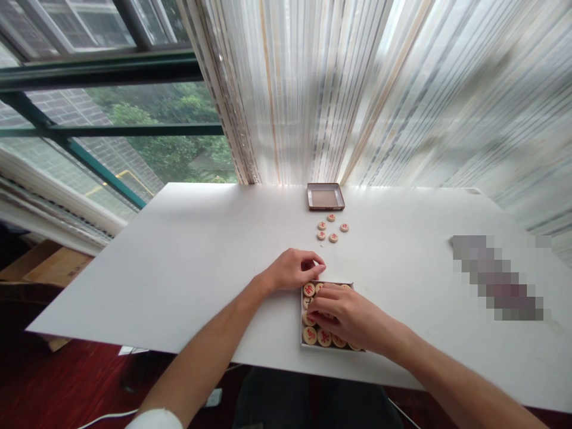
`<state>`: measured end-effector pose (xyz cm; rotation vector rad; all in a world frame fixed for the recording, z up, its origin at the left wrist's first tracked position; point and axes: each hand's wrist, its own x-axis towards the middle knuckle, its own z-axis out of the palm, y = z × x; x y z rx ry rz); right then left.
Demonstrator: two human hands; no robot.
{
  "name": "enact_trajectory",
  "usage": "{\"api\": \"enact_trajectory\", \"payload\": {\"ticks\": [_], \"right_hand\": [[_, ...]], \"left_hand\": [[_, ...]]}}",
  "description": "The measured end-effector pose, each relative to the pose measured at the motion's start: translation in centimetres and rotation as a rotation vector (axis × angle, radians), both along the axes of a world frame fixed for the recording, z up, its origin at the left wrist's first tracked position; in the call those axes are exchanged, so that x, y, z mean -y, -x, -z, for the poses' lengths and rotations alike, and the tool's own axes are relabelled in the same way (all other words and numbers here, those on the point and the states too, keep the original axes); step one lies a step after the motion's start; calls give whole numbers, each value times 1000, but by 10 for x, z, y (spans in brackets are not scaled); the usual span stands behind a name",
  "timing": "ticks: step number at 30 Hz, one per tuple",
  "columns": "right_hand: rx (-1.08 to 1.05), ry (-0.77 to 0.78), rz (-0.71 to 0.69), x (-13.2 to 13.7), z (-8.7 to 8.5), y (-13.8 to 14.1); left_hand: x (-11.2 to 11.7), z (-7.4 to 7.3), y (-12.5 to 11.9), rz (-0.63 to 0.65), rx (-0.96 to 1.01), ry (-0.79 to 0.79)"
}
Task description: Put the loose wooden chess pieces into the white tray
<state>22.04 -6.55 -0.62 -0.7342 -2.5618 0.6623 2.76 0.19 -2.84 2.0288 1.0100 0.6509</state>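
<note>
A shallow box of round wooden Chinese chess pieces with red characters sits near the table's front edge. My right hand reaches over it and covers much of its middle and right side. Its curled fingertips are closed on a Chinese chess piece by the box's left wall. Just beyond the box's far left corner is my left hand. Its fingers are bent, thumb and forefinger tips close together, with no piece visible between them. Several loose pieces lie farther back on the table.
An open box lid lies at the back of the white table, by the curtain. A blurred-out object is on the right. Beyond the left side are a window and a cardboard box on the floor.
</note>
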Motion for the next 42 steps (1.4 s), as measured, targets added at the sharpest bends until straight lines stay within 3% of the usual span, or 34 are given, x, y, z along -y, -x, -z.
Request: {"api": "enact_trajectory", "payload": {"ticks": [7, 14, 22, 29, 36, 39, 42], "right_hand": [[-110, -51, 102, -15, -10, -19], [9, 79, -64, -11, -10, -16], [3, 68, -47, -12, -6, -14], [-200, -119, 244, -39, -5, -38], [-293, -223, 592, -74, 11, -63], [-303, -264, 626, -90, 18, -64], [-243, -276, 555, -107, 20, -58]], "left_hand": [[0, -1, -1, 16, 23, 13], [0, 0, -1, 10, 38, 37], [-2, 4, -1, 6, 72, 49], [-4, 3, -2, -87, 95, -50], [-8, 7, -2, -191, 35, -249], [-10, 6, 0, -203, 29, -295], [-12, 5, 1, -206, 27, -297]]}}
